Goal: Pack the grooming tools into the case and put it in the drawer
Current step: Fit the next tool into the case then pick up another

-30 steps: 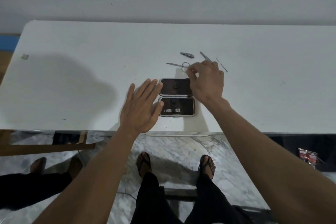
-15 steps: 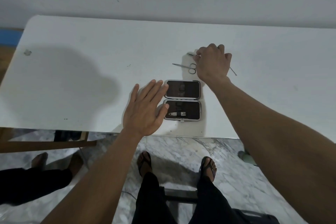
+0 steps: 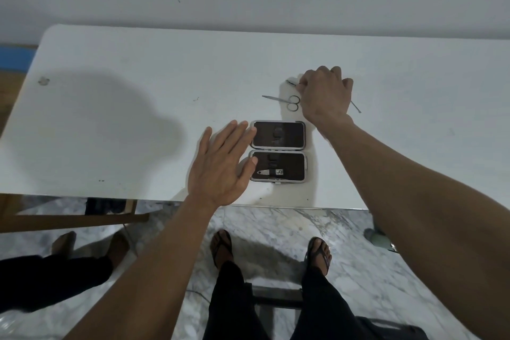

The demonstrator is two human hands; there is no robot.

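Note:
An open dark case [image 3: 292,136] lies on the white table [image 3: 138,119] near its front edge, both halves flat. A nail clipper [image 3: 269,172] sits strapped in the near half. My left hand [image 3: 220,163] rests flat and open at the case's left side, fingertips over its edge. Beyond the case, small scissors [image 3: 288,99] lie loose. My right hand [image 3: 325,94] is curled just right of them, fingertips pinched on a small metal clipper [image 3: 291,82] that sticks out to the left. A thin metal pick [image 3: 356,107] pokes out from under the hand's right side.
A small grey speck [image 3: 43,80] marks the table's far left. Below the front edge are a wooden frame [image 3: 71,218], another person's feet [image 3: 91,246], my sandalled feet [image 3: 222,246] on marble floor, and a metal bar [image 3: 276,295].
My right hand left the scissors' handles and reached farther back onto the small clipper. My left hand stayed flat beside the case.

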